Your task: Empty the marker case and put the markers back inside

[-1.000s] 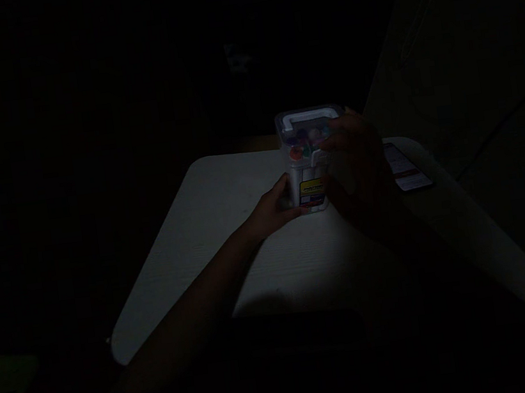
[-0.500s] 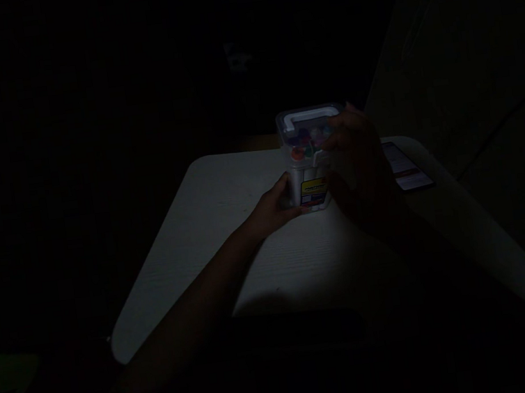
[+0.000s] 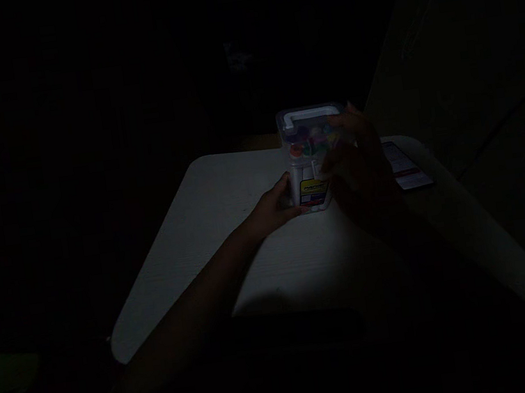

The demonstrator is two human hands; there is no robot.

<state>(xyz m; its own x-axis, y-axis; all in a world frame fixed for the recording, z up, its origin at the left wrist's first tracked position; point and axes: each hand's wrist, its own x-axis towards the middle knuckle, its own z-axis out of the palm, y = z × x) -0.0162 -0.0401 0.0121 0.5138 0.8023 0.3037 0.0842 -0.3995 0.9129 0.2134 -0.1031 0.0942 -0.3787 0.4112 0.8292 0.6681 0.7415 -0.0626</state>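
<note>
A clear plastic marker box (image 3: 295, 182) with a white handle (image 3: 312, 113) stands upright on the white table. Through its lid show several coloured caps, and its front bears a yellow and dark label. Around the lower left side of the box, my left hand (image 3: 274, 208) is closed, thumb at the front. On the right, my right hand (image 3: 359, 164) grips the box, with bent fingers at the front latch (image 3: 316, 170) and another finger along the lid's edge. Deep shadow hides much of this hand.
The pale tabletop (image 3: 191, 244) has rounded corners. A phone (image 3: 408, 167) with a lit screen lies at its right, behind my right hand. Something green (image 3: 6, 381) is low at the left. A wall (image 3: 481, 97) rises on the right; the surroundings are very dark.
The front latch, which stuck out from the box before, now hangs down flat against its front. My right fingers have moved down with it. My left hand stays in place.
</note>
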